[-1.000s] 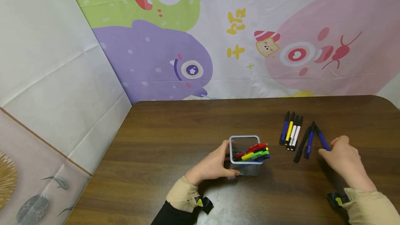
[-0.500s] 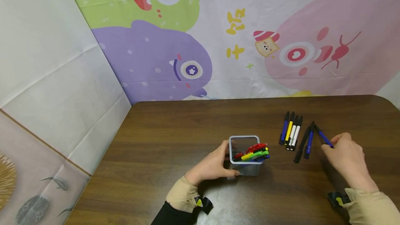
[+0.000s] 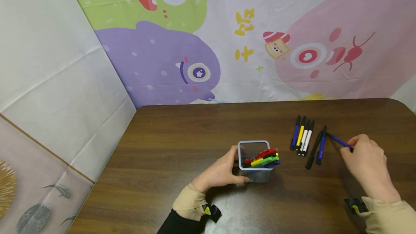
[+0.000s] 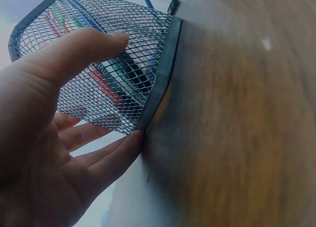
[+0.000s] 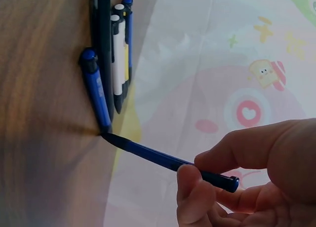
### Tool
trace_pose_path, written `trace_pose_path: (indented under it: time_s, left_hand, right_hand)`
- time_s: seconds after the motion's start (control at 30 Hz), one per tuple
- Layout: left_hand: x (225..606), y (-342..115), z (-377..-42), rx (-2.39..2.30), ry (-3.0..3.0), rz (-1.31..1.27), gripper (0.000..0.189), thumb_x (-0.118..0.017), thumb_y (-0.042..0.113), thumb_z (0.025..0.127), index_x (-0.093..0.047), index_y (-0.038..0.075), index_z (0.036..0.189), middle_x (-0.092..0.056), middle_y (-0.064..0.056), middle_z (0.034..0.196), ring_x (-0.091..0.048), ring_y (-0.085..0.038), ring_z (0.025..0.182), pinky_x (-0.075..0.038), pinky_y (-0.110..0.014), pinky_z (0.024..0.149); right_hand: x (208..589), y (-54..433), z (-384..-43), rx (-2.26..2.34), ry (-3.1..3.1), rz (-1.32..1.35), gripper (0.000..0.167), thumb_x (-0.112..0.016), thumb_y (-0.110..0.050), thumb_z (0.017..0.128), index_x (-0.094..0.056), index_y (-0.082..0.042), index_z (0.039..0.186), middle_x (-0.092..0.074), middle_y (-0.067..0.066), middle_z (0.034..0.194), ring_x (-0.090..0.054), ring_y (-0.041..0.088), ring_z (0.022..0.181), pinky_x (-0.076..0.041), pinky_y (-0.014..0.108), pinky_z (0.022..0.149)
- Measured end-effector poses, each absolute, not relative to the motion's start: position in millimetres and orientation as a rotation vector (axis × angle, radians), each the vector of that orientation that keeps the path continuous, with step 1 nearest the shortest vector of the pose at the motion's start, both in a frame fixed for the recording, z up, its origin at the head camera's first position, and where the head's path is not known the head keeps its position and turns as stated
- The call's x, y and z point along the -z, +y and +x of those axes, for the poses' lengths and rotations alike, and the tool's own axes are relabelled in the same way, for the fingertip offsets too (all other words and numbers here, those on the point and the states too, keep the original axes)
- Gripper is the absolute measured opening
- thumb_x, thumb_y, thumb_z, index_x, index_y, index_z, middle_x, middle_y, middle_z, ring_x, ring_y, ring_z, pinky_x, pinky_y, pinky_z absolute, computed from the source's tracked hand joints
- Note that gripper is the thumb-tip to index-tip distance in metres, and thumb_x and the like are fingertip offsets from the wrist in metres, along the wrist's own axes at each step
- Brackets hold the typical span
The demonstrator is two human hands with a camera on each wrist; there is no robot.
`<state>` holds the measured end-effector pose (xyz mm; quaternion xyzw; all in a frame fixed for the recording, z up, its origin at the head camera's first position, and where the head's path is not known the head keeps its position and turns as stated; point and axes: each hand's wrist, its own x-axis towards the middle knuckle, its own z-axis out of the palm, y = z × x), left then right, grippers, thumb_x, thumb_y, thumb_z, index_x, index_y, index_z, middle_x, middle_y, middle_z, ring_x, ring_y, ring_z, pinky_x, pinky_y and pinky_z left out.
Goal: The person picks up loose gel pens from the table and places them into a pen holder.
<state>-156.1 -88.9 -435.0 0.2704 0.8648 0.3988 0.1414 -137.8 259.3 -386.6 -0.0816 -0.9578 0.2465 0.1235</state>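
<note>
My left hand (image 3: pixel 221 172) grips a mesh pen holder (image 4: pixel 143 96) around its left side, thumb and fingers on opposite faces. The holder stands on the table with red, yellow, green and blue pens (image 3: pixel 264 160) leaning inside it. On the right, my right hand (image 3: pixel 367 161) pinches a blue pen (image 5: pixel 155 157) near its clicker end between thumb and finger. That pen is tilted, its black tip low beside another blue pen (image 3: pixel 321 147). A black pen (image 3: pixel 314 151) lies just left of that one.
Further left lie a row of pens: a blue pen (image 3: pixel 295 133), a yellow pen (image 3: pixel 301 133) and two white pens (image 3: pixel 308 138). The brown table (image 3: pixel 162 176) meets a cartoon-printed cloth (image 3: pixel 253 82) along its far edge.
My right hand has moved right and slightly away from me, swinging the blue pen's clicker end outward and up, so it lies flatter across the view. My left hand and the holder stay put.
</note>
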Motion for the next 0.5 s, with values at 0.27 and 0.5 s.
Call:
trace_pose_path:
  time_s: [0.27,0.5]
  left_hand:
    - [434.2,-88.9,-155.6,-1.154,2.493,0.771,0.076,-0.076,0.029,0.073,-0.027,0.014,0.130,-0.047,-0.007,0.127,-0.051,-0.011,0.114,-0.044,-0.023,0.093]
    - [434.6,-88.8,-156.2,-1.143,2.503,0.780,0.076,-0.076,0.029,0.073,-0.027,0.015,0.130,-0.047,-0.007,0.127,-0.052,-0.011,0.114,-0.044,-0.023,0.093]
  right_hand:
    - [378.9,262.1,-135.7,-0.684,-2.753,-0.235,0.022,-0.049,-0.006,0.078,-0.051,0.011,0.091,-0.051,0.035,0.085,-0.047,0.053,0.076,-0.035,0.054,0.057]
    - [374.4,265.8,-134.6,-0.668,-2.730,-0.253,0.020,-0.048,-0.004,0.078,-0.051,0.011,0.091,-0.050,0.035,0.086,-0.046,0.053,0.077,-0.035,0.055,0.058]
